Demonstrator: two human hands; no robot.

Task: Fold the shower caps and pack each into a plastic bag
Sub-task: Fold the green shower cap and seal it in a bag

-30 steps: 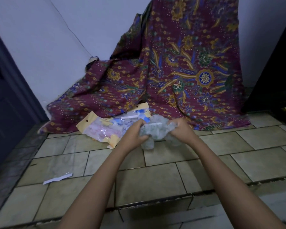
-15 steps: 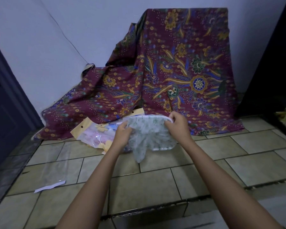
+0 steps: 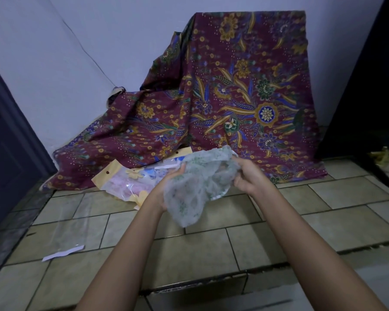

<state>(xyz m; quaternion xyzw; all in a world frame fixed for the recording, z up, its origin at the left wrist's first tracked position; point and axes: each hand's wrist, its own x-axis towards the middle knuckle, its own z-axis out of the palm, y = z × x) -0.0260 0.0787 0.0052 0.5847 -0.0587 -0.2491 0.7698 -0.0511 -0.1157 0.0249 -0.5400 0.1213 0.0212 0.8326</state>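
From the head view, a thin translucent shower cap with a pale green print (image 3: 200,187) is held in the air in front of the lower edge of a maroon batik cloth with gold and blue flowers (image 3: 234,97), above the beige tiled floor (image 3: 211,243). The right hand (image 3: 247,176) grasps the cap's right side with curled fingers. The left hand (image 3: 166,187) lies against the cap's left side with its fingers fairly straight. Its thumb is hidden under the plastic, so I cannot tell whether it pinches.

The cap hangs crumpled and loose, one lobe drooping down, so the folding looks barely begun. A flat clear plastic bag with a white strip (image 3: 70,230) lies on the floor well in front of the cloth's left corner, apparently empty and waiting. Printed packets with yellow header cards (image 3: 126,178) lie at the cloth's front edge. Folding, bagging and any further caps all seem left to do.
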